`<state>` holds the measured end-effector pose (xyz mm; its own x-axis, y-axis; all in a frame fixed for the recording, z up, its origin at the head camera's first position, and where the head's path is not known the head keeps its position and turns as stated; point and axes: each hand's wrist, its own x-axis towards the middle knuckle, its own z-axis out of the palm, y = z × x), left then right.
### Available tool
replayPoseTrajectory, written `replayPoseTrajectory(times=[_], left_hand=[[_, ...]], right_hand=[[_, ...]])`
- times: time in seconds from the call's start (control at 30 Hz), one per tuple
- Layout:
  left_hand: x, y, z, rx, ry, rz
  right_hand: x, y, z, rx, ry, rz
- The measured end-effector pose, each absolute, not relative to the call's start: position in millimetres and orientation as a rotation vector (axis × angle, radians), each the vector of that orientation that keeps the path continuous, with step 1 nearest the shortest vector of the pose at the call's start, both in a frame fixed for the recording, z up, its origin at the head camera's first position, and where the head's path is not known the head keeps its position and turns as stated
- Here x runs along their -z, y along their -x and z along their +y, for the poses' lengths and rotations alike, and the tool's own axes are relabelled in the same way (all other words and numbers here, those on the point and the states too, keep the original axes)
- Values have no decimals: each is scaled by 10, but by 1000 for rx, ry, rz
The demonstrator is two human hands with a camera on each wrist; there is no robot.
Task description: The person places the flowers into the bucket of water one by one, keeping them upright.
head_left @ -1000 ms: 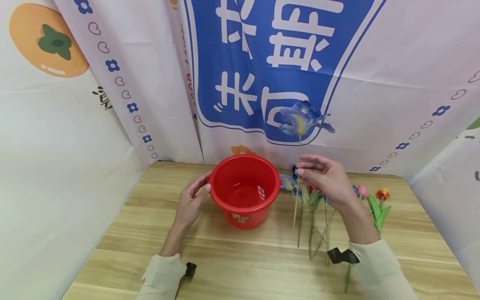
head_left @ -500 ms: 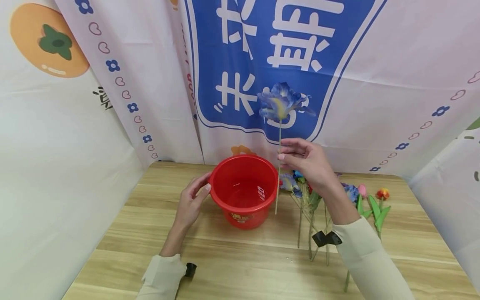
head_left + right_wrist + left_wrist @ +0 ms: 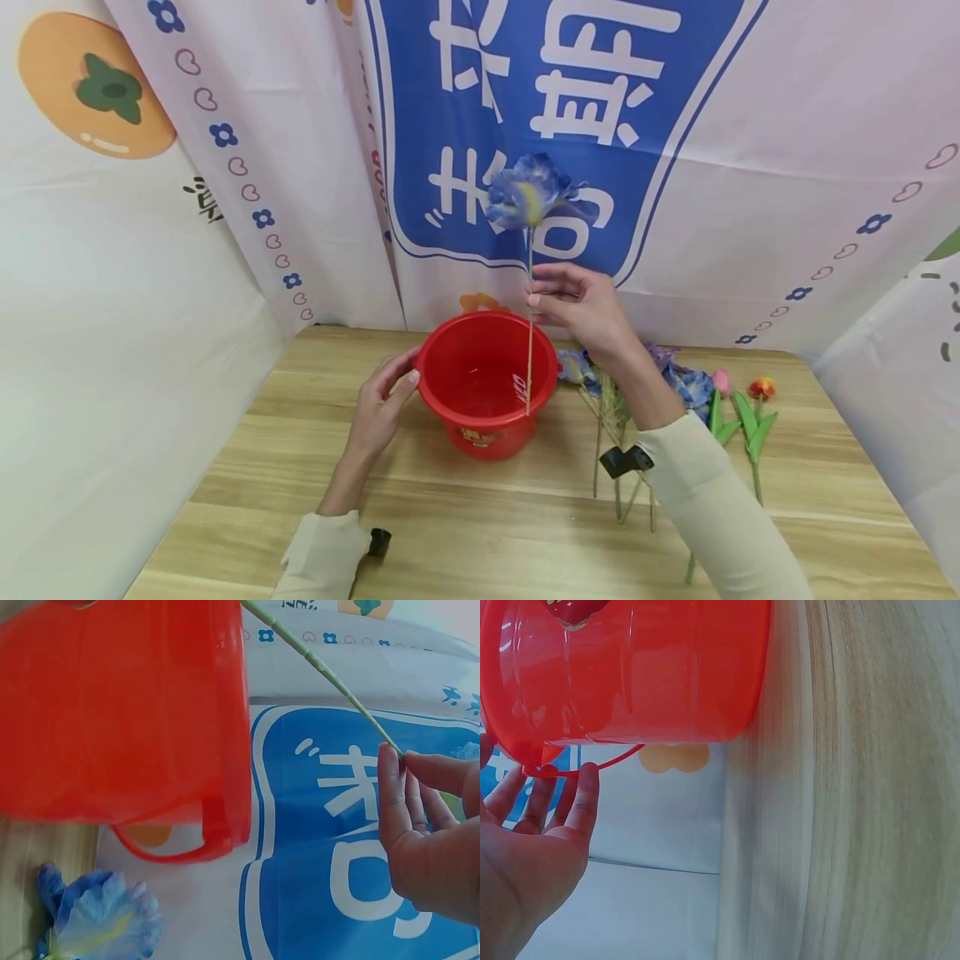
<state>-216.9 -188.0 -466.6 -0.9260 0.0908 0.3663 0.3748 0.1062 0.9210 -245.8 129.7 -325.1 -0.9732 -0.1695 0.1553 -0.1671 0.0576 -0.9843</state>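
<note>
A red plastic bucket (image 3: 487, 433) stands upright on the wooden table, its mouth facing up. My left hand (image 3: 381, 407) holds it at the left rim, thumb on the edge and fingers by the handle's end, where the thin red handle (image 3: 619, 759) hangs down. My right hand (image 3: 583, 310) pinches the stem of an artificial blue iris (image 3: 531, 193) between thumb and fingertips. Its bloom points up, and the stem's (image 3: 322, 667) lower end overlaps the bucket's front right rim in the head view. The right wrist view shows the stem passing by the rim.
Right of the bucket lie several artificial flowers: a blue iris (image 3: 579, 371), more blue blooms (image 3: 692, 387), a pink bud (image 3: 721, 382) and an orange-red tulip (image 3: 762, 388). Their stems point toward the table's front. A printed cloth (image 3: 720, 250) hangs behind the table (image 3: 465, 533).
My right hand has carried the blue iris leftward and up, from above the loose flowers to over the bucket's right side. The left hand and the bucket have stayed in place.
</note>
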Motion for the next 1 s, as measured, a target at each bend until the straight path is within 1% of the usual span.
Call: replayPoseTrajectory(times=[0.33, 1.0], left_hand=[[4673, 2168, -1898, 1920, 461, -2150], [4683, 2171, -1880, 1911, 474, -2135]], right_hand=[[3271, 2556, 1067, 2091, 381, 2289], [3661, 2663, 801, 1987, 328, 2234]])
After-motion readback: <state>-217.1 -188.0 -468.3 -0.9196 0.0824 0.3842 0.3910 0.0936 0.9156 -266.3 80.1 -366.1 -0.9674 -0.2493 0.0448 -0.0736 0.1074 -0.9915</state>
